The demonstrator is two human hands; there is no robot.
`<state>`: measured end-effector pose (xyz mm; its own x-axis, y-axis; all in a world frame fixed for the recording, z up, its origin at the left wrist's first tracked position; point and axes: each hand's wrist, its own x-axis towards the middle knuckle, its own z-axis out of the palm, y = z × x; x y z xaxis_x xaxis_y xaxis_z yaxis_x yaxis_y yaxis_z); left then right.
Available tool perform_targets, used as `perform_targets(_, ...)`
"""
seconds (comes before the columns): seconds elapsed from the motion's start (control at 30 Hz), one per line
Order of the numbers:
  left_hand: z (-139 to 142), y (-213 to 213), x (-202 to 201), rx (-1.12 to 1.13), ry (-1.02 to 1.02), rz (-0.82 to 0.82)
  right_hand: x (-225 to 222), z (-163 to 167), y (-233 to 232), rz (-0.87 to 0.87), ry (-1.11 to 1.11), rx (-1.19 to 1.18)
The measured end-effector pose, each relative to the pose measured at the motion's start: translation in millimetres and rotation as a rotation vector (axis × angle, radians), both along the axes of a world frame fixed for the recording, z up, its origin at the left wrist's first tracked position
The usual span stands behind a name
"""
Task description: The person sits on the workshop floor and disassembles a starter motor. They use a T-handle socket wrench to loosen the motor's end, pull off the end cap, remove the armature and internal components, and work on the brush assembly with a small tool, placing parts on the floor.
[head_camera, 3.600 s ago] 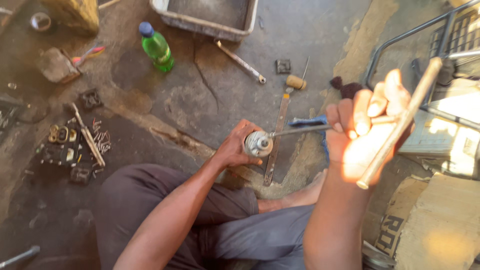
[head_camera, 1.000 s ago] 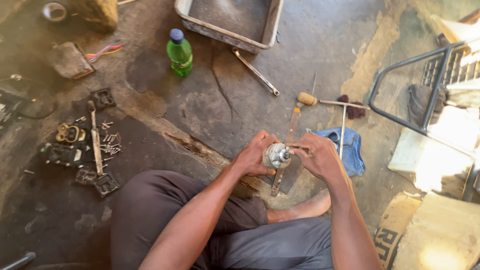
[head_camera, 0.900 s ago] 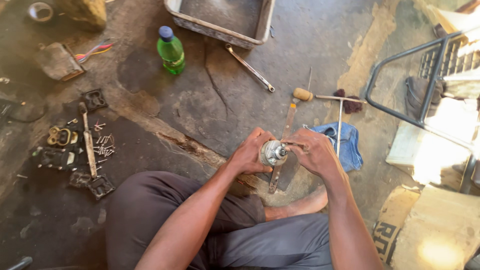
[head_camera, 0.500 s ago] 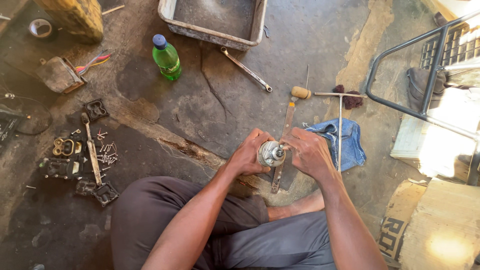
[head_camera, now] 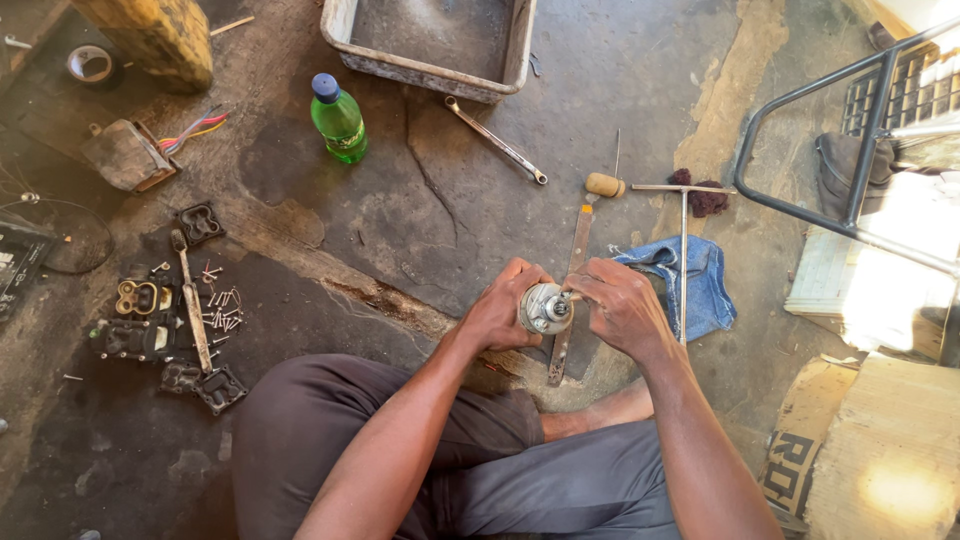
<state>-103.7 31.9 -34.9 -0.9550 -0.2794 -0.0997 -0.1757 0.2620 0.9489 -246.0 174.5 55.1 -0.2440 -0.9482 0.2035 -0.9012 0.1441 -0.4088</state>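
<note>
Metal round part point(head_camera: 545, 308) was gripped between both hands above the floor, just past the person's knees.
Left hand point(head_camera: 503, 305) clenched its body while the right hand point(head_camera: 622, 305) fingers pinched its centre; a flat metal bar point(head_camera: 568, 295) lay beneath, blue cloth point(head_camera: 690, 285) to the right, green bottle point(head_camera: 337, 118) far left.

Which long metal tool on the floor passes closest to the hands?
The flat metal bar, running right under the hands; the T-handle wrench lies over the blue cloth, the spanner by the tray.
</note>
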Motion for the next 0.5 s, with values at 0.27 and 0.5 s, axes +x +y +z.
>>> perform_targets(0.27,-2.4,-0.1,-0.2,0.01,0.093,-0.005,-2.6,2.0,2.5,0.041,-0.024,-0.051)
perform_targets(0.5,0.2,0.0,0.6,0.008,0.086,-0.013,-4.4,3.7,5.8,0.056,-0.021,-0.069)
